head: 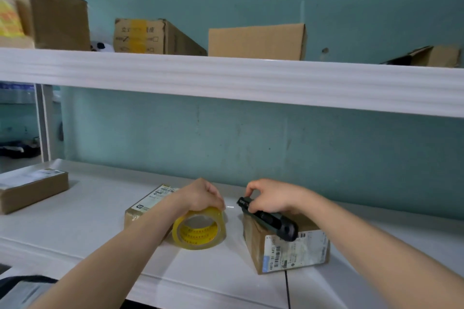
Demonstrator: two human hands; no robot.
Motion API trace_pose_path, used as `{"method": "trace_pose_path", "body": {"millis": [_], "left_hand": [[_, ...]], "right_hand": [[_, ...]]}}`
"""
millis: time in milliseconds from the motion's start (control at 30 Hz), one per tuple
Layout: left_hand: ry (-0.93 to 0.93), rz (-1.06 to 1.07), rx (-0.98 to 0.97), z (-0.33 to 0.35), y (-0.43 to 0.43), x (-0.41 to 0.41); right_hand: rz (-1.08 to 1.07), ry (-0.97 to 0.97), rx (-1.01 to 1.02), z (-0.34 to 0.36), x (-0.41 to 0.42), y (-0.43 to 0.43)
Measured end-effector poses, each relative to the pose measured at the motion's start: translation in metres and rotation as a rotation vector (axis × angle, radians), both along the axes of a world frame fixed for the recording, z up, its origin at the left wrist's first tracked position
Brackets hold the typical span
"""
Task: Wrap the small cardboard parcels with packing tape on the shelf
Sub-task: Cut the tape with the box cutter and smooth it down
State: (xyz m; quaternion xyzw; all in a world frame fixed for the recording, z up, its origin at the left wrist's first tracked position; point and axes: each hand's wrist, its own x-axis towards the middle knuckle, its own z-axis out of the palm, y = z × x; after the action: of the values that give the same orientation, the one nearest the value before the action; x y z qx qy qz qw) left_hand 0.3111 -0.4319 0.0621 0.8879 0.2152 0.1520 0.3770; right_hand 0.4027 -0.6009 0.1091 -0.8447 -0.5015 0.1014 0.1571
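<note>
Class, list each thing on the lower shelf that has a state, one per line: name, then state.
Yellow-cored clear tape roll: standing on edge, gripped by left hand.
Black utility knife: lying on labelled cardboard parcel, held by right hand.
Parcel behind roll: flat, closed.
Far-left parcel: closed, untouched.

Yellow-cored tape roll (199,229) stands on edge between two labelled parcels (288,246).

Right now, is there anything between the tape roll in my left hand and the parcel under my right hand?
Nothing visible. The left hand grips the tape roll standing on the shelf. Only a bare strip of shelf separates it from the parcel, where the right hand holds a black cutter on top.
</note>
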Motion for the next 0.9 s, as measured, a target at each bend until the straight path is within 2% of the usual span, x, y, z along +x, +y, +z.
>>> {"method": "trace_pose_path", "body": {"millis": [200,333,433,533,700,800,900], "left_hand": [[-0.009,-0.017,0.000,0.000,-0.002,-0.001],[-0.035,-0.009,-0.045,-0.001,0.001,-0.005],[-0.084,-0.019,-0.138,-0.001,0.009,-0.013],[-0.118,-0.029,-0.176,-0.001,0.008,-0.019],[-0.255,0.033,-0.234,-0.001,0.003,-0.028],[-0.351,0.061,-0.242,0.002,-0.001,-0.030],[-0.402,0.061,-0.246,0.005,-0.006,-0.031]], "right_hand": [[0.075,0.117,-0.133,0.021,0.005,-0.003],[0.115,0.263,-0.206,0.026,0.008,-0.017],[0.099,0.216,-0.185,0.021,0.007,-0.017],[0.007,0.183,-0.033,0.013,0.010,-0.012],[-0.221,0.450,0.335,-0.016,0.009,-0.004],[-0.368,0.470,0.585,-0.031,0.012,-0.001],[-0.352,0.513,0.813,-0.034,0.010,-0.008]]}}
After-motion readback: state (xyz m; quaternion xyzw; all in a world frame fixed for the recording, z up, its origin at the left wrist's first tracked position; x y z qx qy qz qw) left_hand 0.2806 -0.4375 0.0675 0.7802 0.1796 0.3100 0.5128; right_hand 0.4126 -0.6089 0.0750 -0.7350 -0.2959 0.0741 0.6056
